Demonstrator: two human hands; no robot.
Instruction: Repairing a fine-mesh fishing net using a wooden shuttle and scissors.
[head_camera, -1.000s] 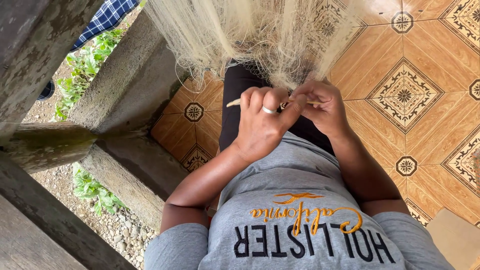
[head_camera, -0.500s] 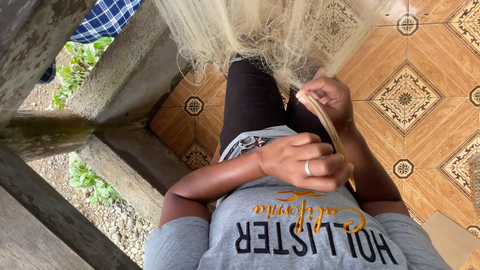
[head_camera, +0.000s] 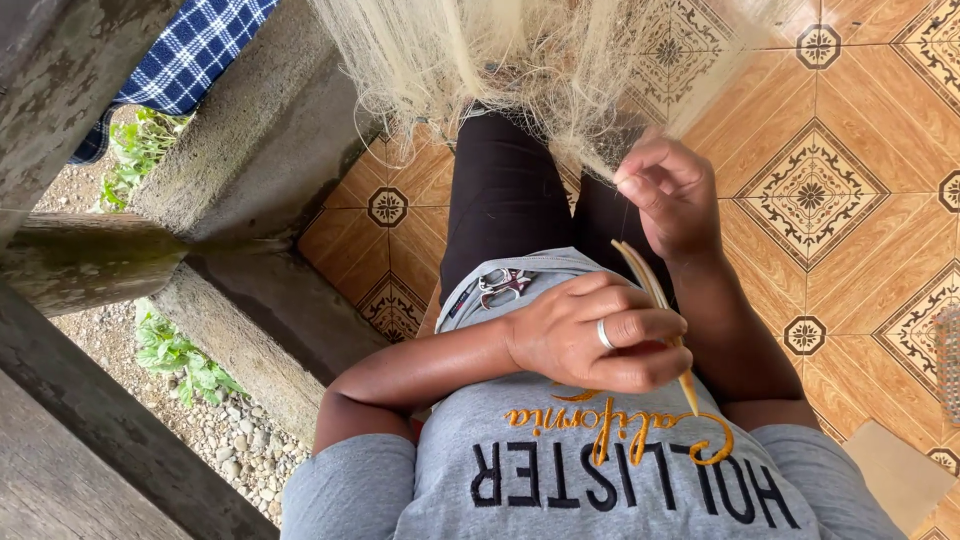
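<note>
A pale, fine-threaded net (head_camera: 520, 60) hangs down over my knees at the top of the view. My right hand (head_camera: 672, 195) pinches a strand at the net's lower edge. My left hand (head_camera: 600, 338), with a ring on one finger, is closed around a slim wooden netting needle (head_camera: 650, 285) and held close to my stomach. The needle slants from near my right wrist down past my left fingers. A thin thread seems to run from the needle up to the net. Small red-handled scissors (head_camera: 505, 285) lie on my lap against the grey shirt.
Mossy concrete railing posts (head_camera: 250, 200) stand at my left, with gravel and green plants (head_camera: 175, 355) beyond them. Patterned orange floor tiles (head_camera: 820, 190) spread to the right. A blue checked cloth (head_camera: 190, 50) shows at top left. A cardboard piece (head_camera: 895, 475) lies at bottom right.
My left hand has drawn the needle back from the net toward my stomach. My right hand stays at the net's edge, holding the strand.
</note>
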